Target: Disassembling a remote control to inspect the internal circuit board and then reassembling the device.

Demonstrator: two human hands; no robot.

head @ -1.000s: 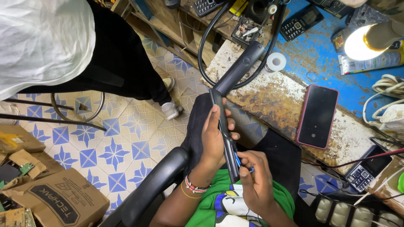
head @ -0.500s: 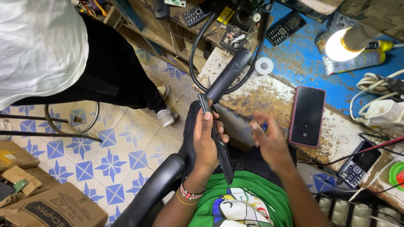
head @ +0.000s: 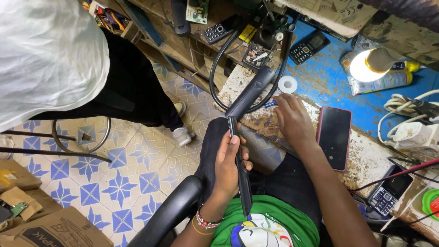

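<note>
A: Entry, head view. Left hand (head: pixel 228 167) clenched round the lower arm of a black hair straightener (head: pixel 241 137); thumb laid along its edge, presumably to stop it twisting; the tool is held over the lap, its hinge end reaching to the bench edge (head: pixel 366 160), its two arms splayed.

B: Cord?

A: Black cable (head: pixel 215 77) loops from the far end up onto the bench and back; slack, so it puts no pull on the tool.

B: Right hand?

A: Right hand (head: pixel 295 121) off the straightener; fingers spread, palm down on the worn bench top; fingertips at a small blue item (head: pixel 270 104), kind too small to tell; whether they pinch it I cannot tell. A white tape roll (head: pixel 288 84) sits just beyond.

B: Surroundings?

A: Dark smartphone in a pink case (head: pixel 334 144) lies flat just right of that hand; lit lamp (head: pixel 368 65) farther back; another person in white stands apart on the tiled floor (head: pixel 114 178).
</note>
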